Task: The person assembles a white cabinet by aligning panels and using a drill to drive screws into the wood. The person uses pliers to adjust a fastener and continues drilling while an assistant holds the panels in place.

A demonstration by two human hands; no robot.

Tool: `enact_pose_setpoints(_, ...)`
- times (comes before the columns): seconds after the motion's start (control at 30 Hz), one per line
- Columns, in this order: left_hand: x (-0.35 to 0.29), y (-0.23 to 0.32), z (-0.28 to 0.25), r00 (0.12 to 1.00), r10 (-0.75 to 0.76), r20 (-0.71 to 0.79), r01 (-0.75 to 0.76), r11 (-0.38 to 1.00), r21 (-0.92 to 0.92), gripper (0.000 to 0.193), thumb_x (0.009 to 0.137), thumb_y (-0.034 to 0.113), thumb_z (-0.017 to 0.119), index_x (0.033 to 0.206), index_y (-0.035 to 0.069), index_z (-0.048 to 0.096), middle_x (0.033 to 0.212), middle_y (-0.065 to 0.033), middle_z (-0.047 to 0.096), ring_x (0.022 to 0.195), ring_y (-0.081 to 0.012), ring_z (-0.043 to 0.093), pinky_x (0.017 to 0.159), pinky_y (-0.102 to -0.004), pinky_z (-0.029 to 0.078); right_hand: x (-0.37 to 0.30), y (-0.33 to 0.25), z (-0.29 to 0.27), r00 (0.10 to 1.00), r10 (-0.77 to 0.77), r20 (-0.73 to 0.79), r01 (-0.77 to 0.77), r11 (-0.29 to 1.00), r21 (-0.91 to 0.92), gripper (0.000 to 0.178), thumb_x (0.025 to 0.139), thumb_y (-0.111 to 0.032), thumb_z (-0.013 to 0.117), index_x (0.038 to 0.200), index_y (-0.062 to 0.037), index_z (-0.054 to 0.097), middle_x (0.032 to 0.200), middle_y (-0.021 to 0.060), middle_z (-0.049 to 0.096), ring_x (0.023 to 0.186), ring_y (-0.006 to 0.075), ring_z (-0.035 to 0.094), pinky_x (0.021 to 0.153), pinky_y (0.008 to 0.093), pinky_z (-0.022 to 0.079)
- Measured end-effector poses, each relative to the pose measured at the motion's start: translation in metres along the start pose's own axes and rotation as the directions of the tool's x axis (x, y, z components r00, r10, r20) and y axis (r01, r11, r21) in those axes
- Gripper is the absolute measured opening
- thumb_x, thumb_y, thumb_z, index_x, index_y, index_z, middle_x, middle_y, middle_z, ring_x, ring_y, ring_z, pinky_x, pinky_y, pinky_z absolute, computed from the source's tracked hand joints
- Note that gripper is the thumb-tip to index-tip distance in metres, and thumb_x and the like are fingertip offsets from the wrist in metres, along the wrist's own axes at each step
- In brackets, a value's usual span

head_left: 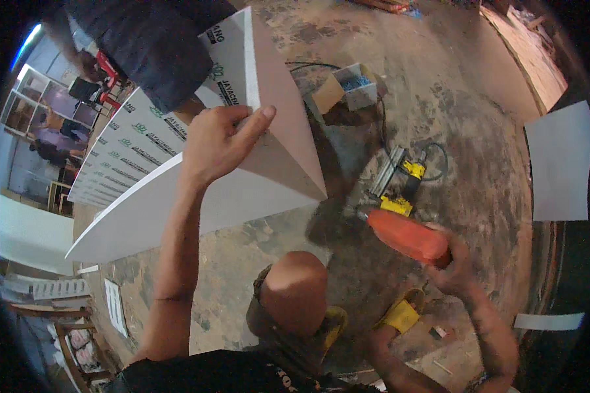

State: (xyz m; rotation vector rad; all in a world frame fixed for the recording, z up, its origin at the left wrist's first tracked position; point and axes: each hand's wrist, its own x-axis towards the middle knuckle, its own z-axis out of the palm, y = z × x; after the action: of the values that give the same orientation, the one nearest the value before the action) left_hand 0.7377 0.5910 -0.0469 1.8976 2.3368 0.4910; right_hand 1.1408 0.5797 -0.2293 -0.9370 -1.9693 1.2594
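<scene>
- The left hand (224, 141) sits left of the upper centre, clamped on the white panels (288, 150) where their raised edges come together — fingers bent over the edge, thumb along the pale face.
- These panels stand from the upper centre to the left of the frame, printed on their inner faces.
- The right hand (453, 265), lower right, is closed around the rear of an orange bottle (410, 237), whose nozzle points toward the frame's upper left.
- Just beyond that nozzle, a yellow-and-black tool (410, 177) lies on the stained floor (478, 150), a dark hose (382, 121) beside it — both close to the bottle's path.
- Above, an open carton (362, 100) holds small blue pieces.
- At upper left, a co-worker's dark-clothed leg (154, 56) blocks part of the panels' printed side.
- The person's bare knee (298, 285) covers floor at lower centre; a yellow sandal (401, 316) is below the bottle.
- Along the right edge are a white sheet (560, 164) and, lower, a white strip (549, 321).
- A wooden rack (65, 331) fills the lower left.
</scene>
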Motion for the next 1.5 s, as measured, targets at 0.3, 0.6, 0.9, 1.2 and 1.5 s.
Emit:
enact_pose_setpoints(0.3, -0.003, 0.003, 0.006, 0.993, 0.029, -0.112, -0.019, 0.996, 0.093, 0.05, 0.08, 0.049, 0.069, 0.068, 0.001, 0.069, 0.049, -0.0158, 0.055, 0.045, -0.0289, 0.058, 0.049, -0.0376, 0.044, -0.064, 0.127, -0.054, 0.92, 0.314, 0.234, -0.333, 0.942, 0.047, 0.055, 0.072, -0.005, 0.072, 0.125, -0.0039, 0.055, 0.115, 0.0108, 0.064, 0.108, 0.0195, 0.061, 0.092, 0.034, 0.049)
enact_pose_setpoints(0.6, -0.005, 0.005, 0.006, 0.983, -0.029, -0.18, 0.054, 0.989, 0.135, 0.042, 0.077, 0.045, 0.07, 0.074, 0.003, 0.07, 0.053, -0.015, 0.059, 0.049, -0.0295, 0.06, 0.051, -0.0368, 0.046, -0.019, 0.17, -0.081, 0.761, 0.466, 0.451, -0.601, 0.769, 0.22, 0.059, 0.067, -0.002, 0.068, 0.124, -0.0037, 0.055, 0.116, 0.0053, 0.063, 0.106, 0.0156, 0.059, 0.092, 0.0337, 0.049)
enact_pose_setpoints(0.9, -0.007, 0.014, 0.007, 0.974, 0.01, -0.225, 0.034, 0.981, 0.189, 0.035, 0.081, 0.033, 0.07, 0.072, -0.001, 0.064, 0.052, -0.0046, 0.046, 0.051, -0.0111, 0.04, 0.047, -0.0297, 0.034, -0.024, 0.221, -0.104, 0.561, 0.507, 0.655, -0.706, 0.706, 0.058, 0.058, 0.079, -0.014, 0.077, 0.13, -0.0046, 0.051, 0.122, 0.0061, 0.061, 0.112, 0.0154, 0.056, 0.098, 0.0335, 0.045)
enact_pose_setpoints(1.2, -0.073, 0.036, 0.067, 0.652, -0.053, -0.756, 0.146, 0.988, 0.057, 0.043, 0.091, 0.024, 0.06, 0.123, -0.004, 0.054, 0.123, -0.0195, 0.053, 0.114, -0.0289, 0.051, 0.104, -0.0415, 0.035, -0.038, 0.179, -0.071, 0.463, 0.579, 0.671, -0.825, 0.559, 0.087, 0.058, 0.078, -0.021, 0.072, 0.132, -0.0086, 0.053, 0.126, 0.0116, 0.058, 0.113, 0.0229, 0.057, 0.099, 0.0365, 0.045)
enact_pose_setpoints(1.5, -0.188, 0.066, 0.328, 0.507, -0.447, 0.737, 0.577, -0.459, -0.675, 0.053, 0.101, 0.049, 0.039, 0.13, 0.006, 0.05, 0.117, -0.0073, 0.061, 0.103, -0.0202, 0.059, 0.093, -0.0378, 0.046, -0.002, 0.121, 0.02, 0.637, 0.476, 0.606, -0.689, 0.703, 0.173, 0.059, 0.083, -0.024, 0.068, 0.137, -0.0107, 0.05, 0.132, 0.0152, 0.054, 0.115, 0.027, 0.057, 0.097, 0.0385, 0.046)
